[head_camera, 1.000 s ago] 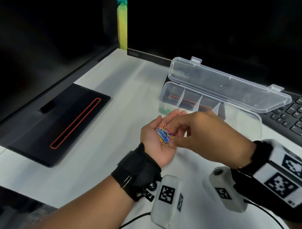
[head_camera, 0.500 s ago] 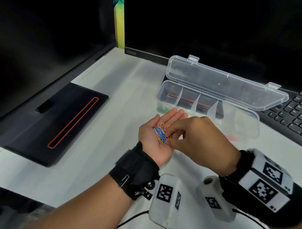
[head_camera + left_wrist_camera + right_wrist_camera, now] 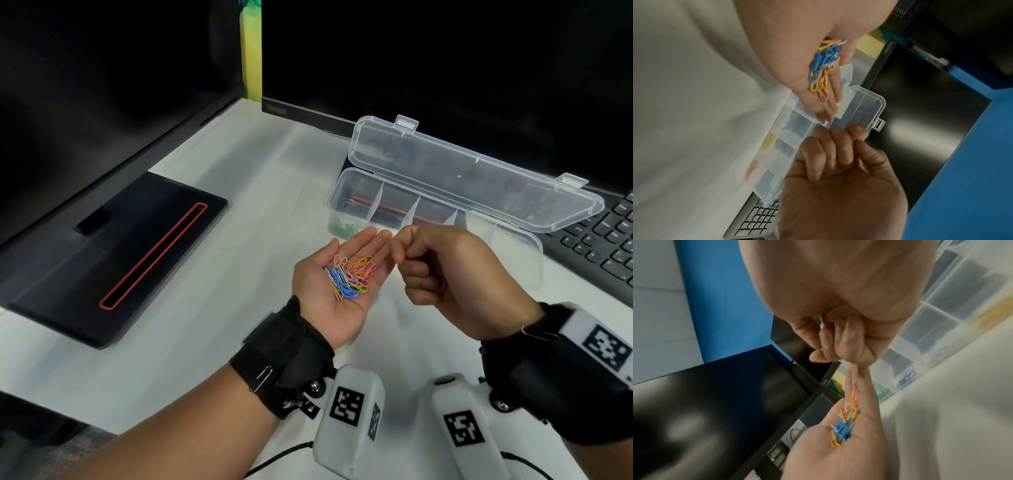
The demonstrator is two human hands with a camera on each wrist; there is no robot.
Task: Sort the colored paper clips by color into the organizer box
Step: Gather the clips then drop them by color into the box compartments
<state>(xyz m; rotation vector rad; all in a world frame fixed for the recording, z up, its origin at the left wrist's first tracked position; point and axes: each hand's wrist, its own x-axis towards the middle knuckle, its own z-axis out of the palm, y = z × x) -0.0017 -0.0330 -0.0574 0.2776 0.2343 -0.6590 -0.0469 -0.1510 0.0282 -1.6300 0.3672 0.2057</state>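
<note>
Left hand lies flat, cupping light, slippery, tangle-prone coloured wire paper clips; my curled right hand may pinch one, I cannot tell.

At centre frame the paper clips look coated in smooth, glossy coloured plastic, and the organizer box to their upper right is clear, slightly frosted plastic with a shiny lid. The table is matt white. The wrist straps at the bottom are matt black cloth, one pierced by a bare metal clip, and the slab at left is matt black.
</note>
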